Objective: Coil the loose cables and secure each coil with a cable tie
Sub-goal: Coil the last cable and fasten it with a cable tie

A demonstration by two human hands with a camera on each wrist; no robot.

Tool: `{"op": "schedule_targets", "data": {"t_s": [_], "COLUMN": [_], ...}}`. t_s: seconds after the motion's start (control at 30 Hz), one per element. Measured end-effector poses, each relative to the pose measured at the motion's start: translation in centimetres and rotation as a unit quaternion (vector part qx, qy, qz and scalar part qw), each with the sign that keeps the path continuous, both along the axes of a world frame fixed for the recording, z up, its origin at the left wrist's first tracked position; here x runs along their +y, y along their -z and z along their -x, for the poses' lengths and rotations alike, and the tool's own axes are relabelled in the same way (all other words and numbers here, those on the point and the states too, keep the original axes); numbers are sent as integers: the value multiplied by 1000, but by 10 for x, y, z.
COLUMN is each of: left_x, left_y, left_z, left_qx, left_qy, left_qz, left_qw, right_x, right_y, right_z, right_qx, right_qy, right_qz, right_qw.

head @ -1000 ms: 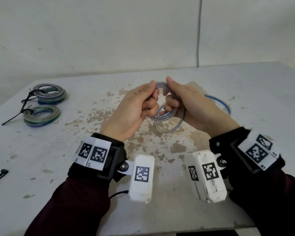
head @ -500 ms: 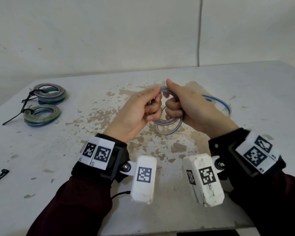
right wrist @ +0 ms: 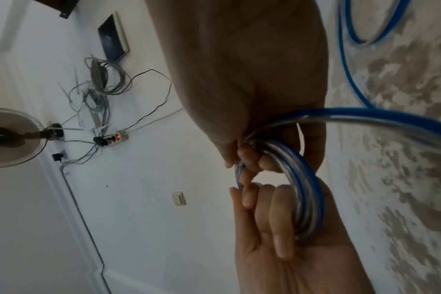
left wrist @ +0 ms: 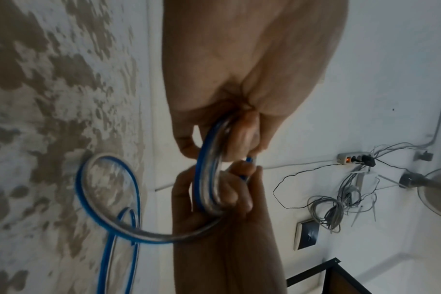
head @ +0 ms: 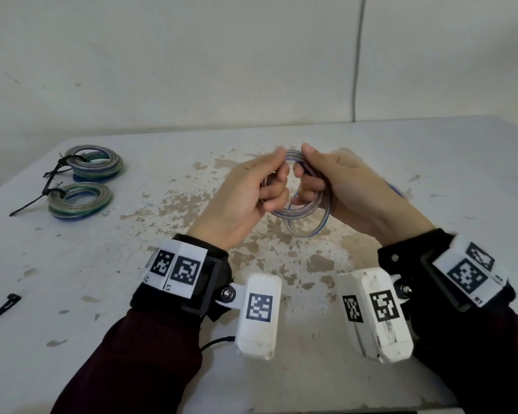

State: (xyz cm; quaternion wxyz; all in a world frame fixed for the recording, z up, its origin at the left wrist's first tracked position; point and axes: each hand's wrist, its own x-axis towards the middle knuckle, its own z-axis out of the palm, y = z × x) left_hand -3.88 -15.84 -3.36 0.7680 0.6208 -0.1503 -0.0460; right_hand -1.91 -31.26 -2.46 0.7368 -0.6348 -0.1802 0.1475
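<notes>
I hold a small coil of clear cable with a blue stripe (head: 307,209) above the middle of the table. My left hand (head: 277,186) grips the coil's left side, thumb on top and fingers curled through it. My right hand (head: 304,180) grips its right side the same way. In the left wrist view my left hand (left wrist: 214,139) and the coil (left wrist: 207,179) fill the centre. In the right wrist view my right hand (right wrist: 249,159) pinches the coil (right wrist: 305,189). The loose tail (right wrist: 365,117) runs out onto the table (left wrist: 108,199).
Two tied coils (head: 95,162) (head: 78,200) with black cable ties lie at the table's far left. A loose black cable tie (head: 0,307) lies at the left edge. The stained white table (head: 281,264) stands against a wall.
Both hands have drifted slightly right and their grips have shifted round the coil. The free loop hanging under the coil has swung to the right.
</notes>
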Motion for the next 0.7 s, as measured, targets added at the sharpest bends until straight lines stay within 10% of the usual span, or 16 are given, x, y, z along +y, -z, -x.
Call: {"op": "schedule_targets", "data": {"t_s": [0.7], "left_x": [-5], "left_y": [0], "left_z": [0], "left_qx": [11], "left_qy": [4], "left_qz": [36], "left_qw": [999], "right_x": [3], "right_y": [3], "right_z": [-4], "right_qx": [-31], "right_qy": [52], "right_qz": [-6], "right_qw": [998]}}
